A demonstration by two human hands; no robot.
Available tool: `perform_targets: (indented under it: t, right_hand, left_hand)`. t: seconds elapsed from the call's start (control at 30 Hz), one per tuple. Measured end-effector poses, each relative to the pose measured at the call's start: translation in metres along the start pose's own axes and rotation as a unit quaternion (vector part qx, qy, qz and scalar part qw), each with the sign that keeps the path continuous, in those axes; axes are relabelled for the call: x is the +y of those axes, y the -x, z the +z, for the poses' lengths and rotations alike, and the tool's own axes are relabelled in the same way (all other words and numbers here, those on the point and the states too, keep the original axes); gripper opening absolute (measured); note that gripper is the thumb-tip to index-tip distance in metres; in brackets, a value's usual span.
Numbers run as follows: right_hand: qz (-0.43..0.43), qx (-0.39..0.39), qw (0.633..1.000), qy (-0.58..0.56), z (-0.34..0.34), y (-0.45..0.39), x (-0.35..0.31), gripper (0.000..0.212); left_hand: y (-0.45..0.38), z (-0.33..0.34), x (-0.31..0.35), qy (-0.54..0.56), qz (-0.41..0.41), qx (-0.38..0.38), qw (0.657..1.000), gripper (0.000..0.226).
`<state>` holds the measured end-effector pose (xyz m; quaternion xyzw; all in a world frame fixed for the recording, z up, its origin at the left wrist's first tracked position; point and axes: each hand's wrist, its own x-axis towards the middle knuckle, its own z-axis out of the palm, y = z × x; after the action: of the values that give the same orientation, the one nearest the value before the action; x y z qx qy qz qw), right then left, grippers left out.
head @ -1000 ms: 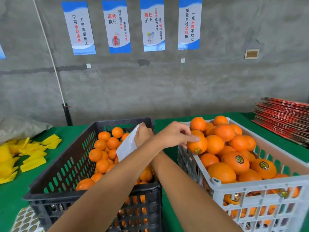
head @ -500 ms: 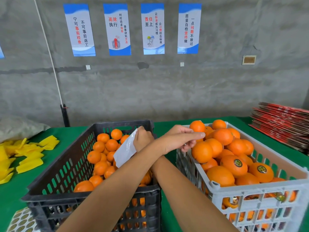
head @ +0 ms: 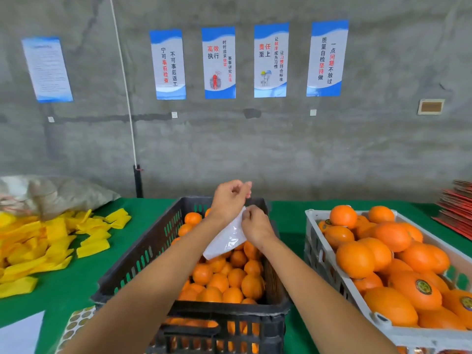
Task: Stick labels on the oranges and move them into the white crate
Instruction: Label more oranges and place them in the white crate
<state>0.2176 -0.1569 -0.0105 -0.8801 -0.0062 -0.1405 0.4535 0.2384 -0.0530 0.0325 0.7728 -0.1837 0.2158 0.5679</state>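
Head view: both hands were up over the black crate (head: 143,261), near its far end. Right hand (head: 256,226) was pinching the top edge of a white backing sheet (head: 226,238); the sheet hung down and to the left over the fruit. Left hand (head: 229,198) sat just above and behind the right one, fingers curled in, tips close to the sheet's upper corner. Couldn't tell if it was peeling a label or just closed, since the fingertips were too small and blurred. No orange in either hand.

Black crate was in the centre, part-filled with oranges (head: 224,279), no labels visible on those. White crate (head: 321,261) stood to its right, apart from it with a strip of green tablecloth (head: 288,221) between, heaped with larger oranges (head: 378,254). At least two at its near end showed round dark-and-gold labels (head: 424,286), one more was showing near the far left corner.

Left side of the table: a spread of yellow pieces (head: 51,241), grey sack (head: 58,192) behind them against the wall. A sheet of round gold stickers (head: 76,325) lay at the near-left corner of the black crate, white paper (head: 20,335) beside it. Red flat stack (head: 457,205) at the far right edge. Concrete wall (head: 255,149) behind had four blue-and-white posters (head: 270,60) in a row, plus a fifth sheet off to the left.
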Motion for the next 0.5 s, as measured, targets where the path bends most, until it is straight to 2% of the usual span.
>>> perform_targets:
  t: [0.1,0.17,0.2,0.27,0.3,0.33,0.4,0.47,0.5]
  right_hand:
    - [-0.015,0.017,0.998,-0.056,0.005,-0.013,-0.008,0.029]
    - [-0.007,0.031,0.995,-0.096,0.012,-0.023,-0.014,0.027]
    - [-0.003,0.034,0.993,-0.117,0.015,-0.027,-0.013,0.026]
    - [0.002,0.025,0.99,-0.136,0.019,-0.031,-0.003,0.023]
    - [0.003,0.022,0.99,-0.141,0.019,-0.033,0.002,0.022]
    - [0.005,0.028,0.988,-0.149,0.018,-0.036,0.006,0.022]
    - [0.016,0.052,0.986,-0.161,0.016,-0.04,0.012,0.022]
    - [0.036,0.078,0.984,-0.154,0.015,-0.042,0.014,0.024]
    - [0.038,0.09,0.985,-0.141,0.015,-0.043,0.014,0.029]
  left_hand:
    - [-0.007,-0.049,-0.041,-0.119,-0.059,0.049,0.99,0.028]
    - [-0.006,-0.07,-0.061,-0.137,-0.146,0.083,0.976,0.032]
    - [-0.005,-0.076,-0.069,-0.123,-0.202,0.073,0.969,0.039]
    - [-0.001,-0.08,-0.073,-0.038,-0.33,-0.006,0.943,0.052]
    - [0.0,-0.08,-0.072,0.017,-0.368,-0.042,0.929,0.051]
    - [0.0,-0.079,-0.069,0.061,-0.374,-0.054,0.924,0.044]
    - [-0.005,-0.074,-0.068,0.102,-0.31,-0.013,0.945,0.034]
    - [-0.007,-0.071,-0.067,0.105,-0.219,0.031,0.969,0.047]
    - [-0.007,-0.071,-0.067,0.097,-0.192,0.027,0.976,0.053]
